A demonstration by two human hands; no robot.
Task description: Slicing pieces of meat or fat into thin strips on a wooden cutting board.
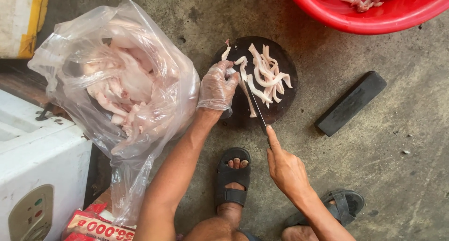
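Note:
A round dark cutting board (280, 105) lies on the concrete floor with several pale strips of raw meat (266, 75) on it. My left hand (216, 87), in a thin clear plastic glove, presses down on a piece of meat at the board's left edge. My right hand (285, 166), bare, grips the handle of a knife (255, 105), forefinger laid along its spine. The blade runs up across the board just right of my left fingers.
A big clear plastic bag (121, 82) of raw meat sits at the left. A red basin (374, 12) with cut meat is at the top right. A dark sharpening stone (351, 103) lies right of the board. My sandalled feet (232, 180) are below. A white appliance (37, 161) stands at the far left.

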